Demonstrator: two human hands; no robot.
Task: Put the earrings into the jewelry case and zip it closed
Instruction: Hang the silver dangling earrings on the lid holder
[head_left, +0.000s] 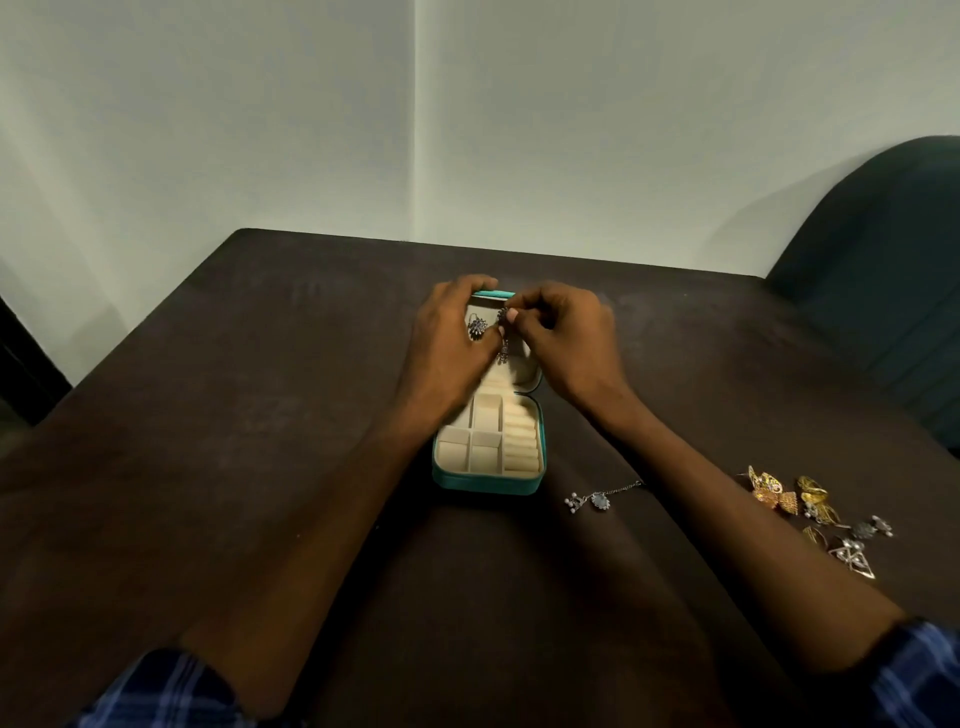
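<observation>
Nearest, plaid sleeves (171, 691) at the bottom edge, both forearms reaching out over the dark bench (208, 467). Off to the right, a heap of gold and silver earrings (815, 512) waiting, well apart from the case; one silver drop earring (597, 500) set out alone just beside the case, likely next in line. Then the teal jewelry case (488, 452), base open flat, cream compartments bare. Farther up, lid (496, 294) propped upright: left hand (452, 338) curled round its top edge, bracing it. Right hand (566, 332) pinching a dangling earring (503, 332) against the lid lining, apparently hooking it on beside a mounted cluster earring (477, 327). Zip not yet begun.
</observation>
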